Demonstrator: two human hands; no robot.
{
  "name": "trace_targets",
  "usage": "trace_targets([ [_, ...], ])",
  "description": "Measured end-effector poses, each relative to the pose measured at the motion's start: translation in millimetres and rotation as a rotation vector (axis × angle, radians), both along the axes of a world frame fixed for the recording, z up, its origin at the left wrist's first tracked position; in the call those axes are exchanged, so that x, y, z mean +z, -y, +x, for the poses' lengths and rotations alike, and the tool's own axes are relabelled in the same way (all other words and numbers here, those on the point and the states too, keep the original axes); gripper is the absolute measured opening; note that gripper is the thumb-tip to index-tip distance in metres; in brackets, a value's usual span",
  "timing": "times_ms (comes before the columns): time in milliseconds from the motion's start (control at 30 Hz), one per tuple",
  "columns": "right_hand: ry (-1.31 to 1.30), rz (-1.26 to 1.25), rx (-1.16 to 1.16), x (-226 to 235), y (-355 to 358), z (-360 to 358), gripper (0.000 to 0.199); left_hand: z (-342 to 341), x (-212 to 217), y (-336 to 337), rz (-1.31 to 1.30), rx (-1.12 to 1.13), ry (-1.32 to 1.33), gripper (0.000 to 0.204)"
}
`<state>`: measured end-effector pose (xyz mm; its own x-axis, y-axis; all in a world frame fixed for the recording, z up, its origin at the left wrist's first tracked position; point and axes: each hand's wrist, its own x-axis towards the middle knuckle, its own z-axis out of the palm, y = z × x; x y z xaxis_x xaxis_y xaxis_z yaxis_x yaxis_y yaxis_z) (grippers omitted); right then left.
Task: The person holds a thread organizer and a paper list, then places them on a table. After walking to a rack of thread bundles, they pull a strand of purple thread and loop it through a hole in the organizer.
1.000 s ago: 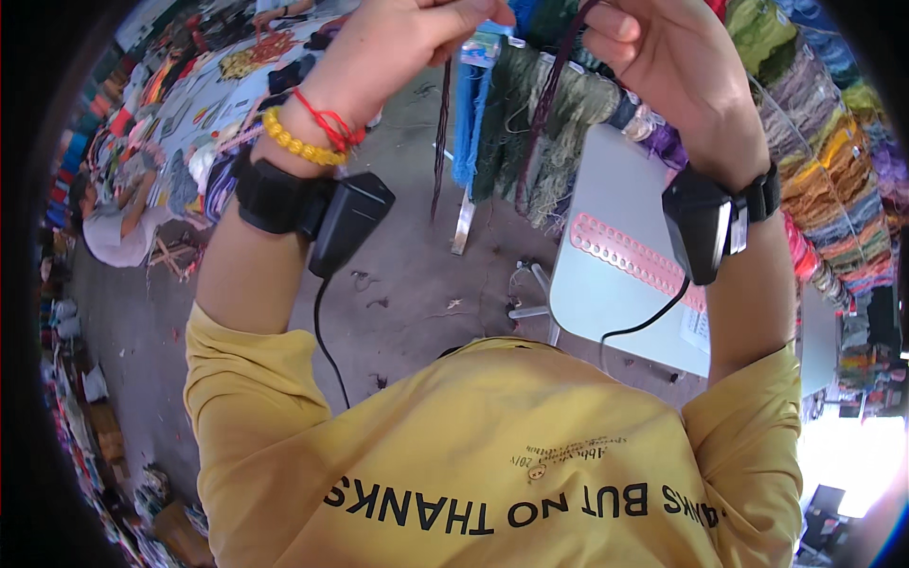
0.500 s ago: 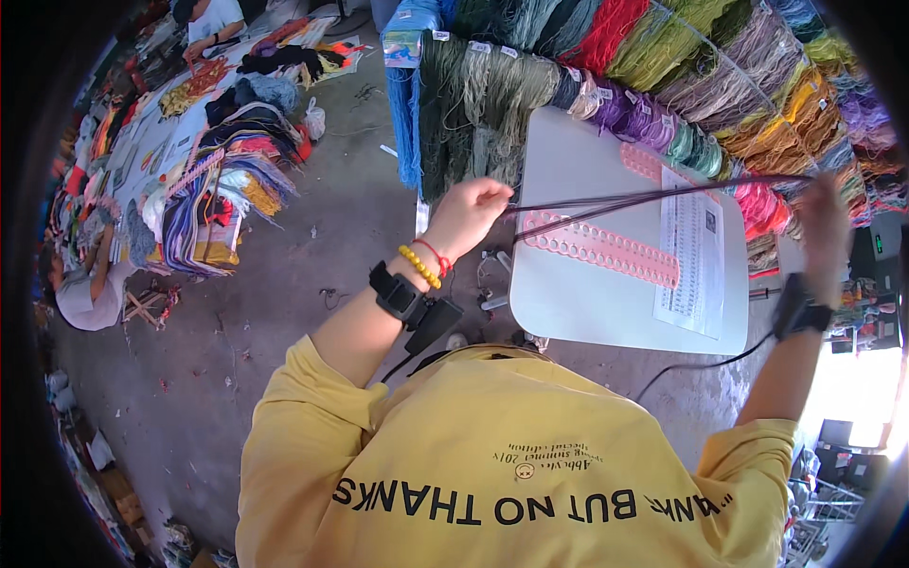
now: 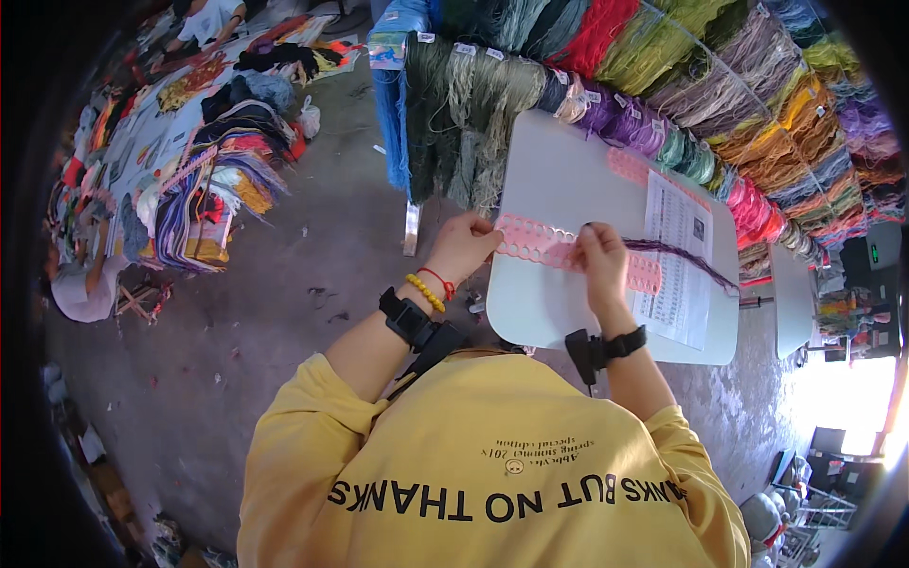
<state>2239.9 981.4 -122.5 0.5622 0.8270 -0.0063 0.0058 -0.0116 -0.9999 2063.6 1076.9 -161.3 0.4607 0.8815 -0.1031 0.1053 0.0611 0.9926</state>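
My left hand [image 3: 466, 246] is closed at the left end of a pink perforated strip [image 3: 533, 239], its thumb and fingertips pinched at the edge. The strip lies across a white tabletop [image 3: 544, 317] and has rows of round holes. Over the strip's right half is my right hand [image 3: 603, 263], its fingers pinched on a hank of dark purple thread [image 3: 677, 250]. The thread trails rightward from that hand across a printed sheet [image 3: 684, 308]. My right fingers hide part of the strip, and whether any thread reaches it cannot be seen.
A second pink strip [image 3: 629, 166] lies at the table's far side. Beyond the table hang many coloured thread hanks [image 3: 625, 114] on a rack. A cloth-and-yarn-covered table [image 3: 170, 142] stands far left, with a person [image 3: 204, 24] behind it.
My right hand has come in from the far right to above the pink strip. The purple thread, stretched between both hands before, now trails right from my right hand. My left hand is at the strip's end.
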Motion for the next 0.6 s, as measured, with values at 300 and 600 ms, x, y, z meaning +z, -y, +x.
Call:
trace_targets([
  [300,0.489,-0.020,0.364,-8.3,-25.1,-14.4,0.016,-18.1,3.4,22.3,-0.313,0.094,0.206,0.019],
  [600,0.428,-0.155,0.656,23.7,-14.3,-48.1,0.016,-28.4,25.6,35.3,0.627,-0.019,0.154,0.026],
])
